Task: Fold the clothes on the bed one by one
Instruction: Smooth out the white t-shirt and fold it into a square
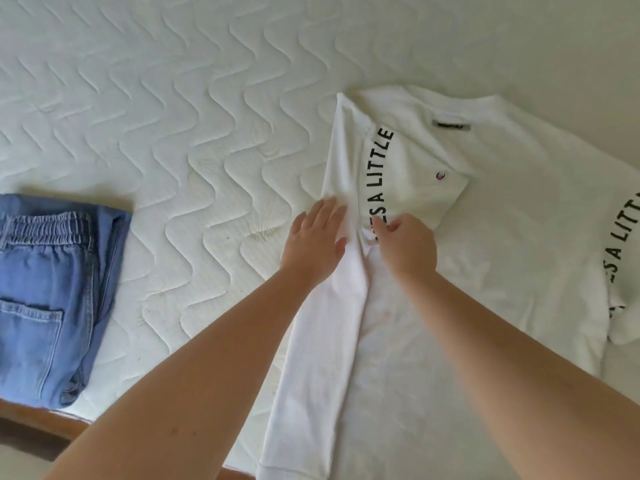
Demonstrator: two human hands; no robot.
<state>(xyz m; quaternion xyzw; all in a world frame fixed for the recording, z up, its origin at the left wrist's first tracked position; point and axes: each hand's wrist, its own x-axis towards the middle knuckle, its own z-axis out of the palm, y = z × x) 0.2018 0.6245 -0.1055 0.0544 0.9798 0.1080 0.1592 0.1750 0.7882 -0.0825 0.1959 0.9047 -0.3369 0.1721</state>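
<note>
At the far left, a folded pair of blue jeans lies on the bed, its elastic waistband turned toward the top of the view and a back pocket showing on the near side; the pile sits just inside the mattress edge, where a strip of brown wooden frame shows below it. The white quilted mattress cover, stitched in wavy lines, stretches between the jeans and the shirt, so the two garments lie well apart. Right of centre is the white T-shirt, spread flat on the bed with its neck away from the person and its hem hanging toward the near edge. Its left side has been turned inward in a long lengthwise fold, and the left sleeve, printed with curved black lettering, lies across the chest. The left hand rests flat on that folded strip, fingers straight and together, pressing the cloth down and gripping nothing. Just beside it, the right hand has its fingers curled and pinches the edge of the folded sleeve near the lettering. A dark label shows inside the collar, and a small pink logo sits on the sleeve. At the far right, the other sleeve lies spread out, bearing the same curved black print.
</note>
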